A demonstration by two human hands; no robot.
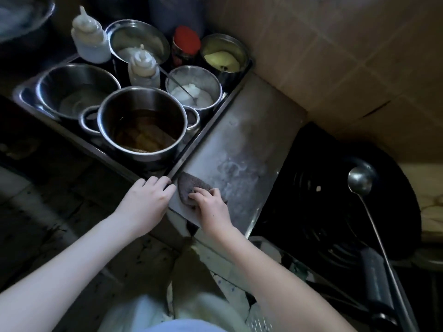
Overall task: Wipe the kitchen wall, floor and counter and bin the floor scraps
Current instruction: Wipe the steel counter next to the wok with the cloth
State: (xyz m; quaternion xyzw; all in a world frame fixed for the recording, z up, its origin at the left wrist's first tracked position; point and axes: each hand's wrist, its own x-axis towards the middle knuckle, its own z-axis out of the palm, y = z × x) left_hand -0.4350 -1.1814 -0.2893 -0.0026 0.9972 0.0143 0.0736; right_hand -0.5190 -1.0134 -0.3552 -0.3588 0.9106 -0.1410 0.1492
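A steel counter strip runs between a tray of pots and a dark wok, smeared with pale wet marks. A dark grey scouring cloth lies on its near end. My right hand presses down on the cloth with curled fingers gripping it. My left hand rests on the near corner of the steel tray, fingers hooked over its rim. The tiled wall rises behind the counter. The grimy tiled floor lies at lower left.
The tray holds a pot of brown liquid, several steel bowls, two squeeze bottles and a red-lidded jar. A long steel ladle leans over the black wok on the right. A pale bag sits below me.
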